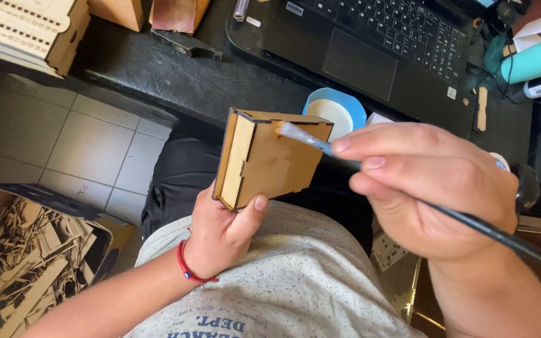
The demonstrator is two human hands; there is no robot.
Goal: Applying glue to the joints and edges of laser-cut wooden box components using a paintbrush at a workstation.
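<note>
My left hand [223, 230] grips a small laser-cut wooden box [264, 159] from below, thumb on its front face, and holds it up over my lap. My right hand [427, 188] pinches a thin paintbrush [502, 236] with a dark handle that runs off to the lower right. The brush's pale bristles [290, 131] touch the box's upper edge near the top corner. A red cord bracelet sits on my left wrist.
A blue bowl with white liquid [339, 111] stands on the dark desk [176, 75] just behind the box. A black laptop [383, 44] lies beyond it. Wooden boxes [32, 31] are at the far left, a teal bottle [536, 59] at right. A carton of wood scraps [29, 263] rests on the tiled floor.
</note>
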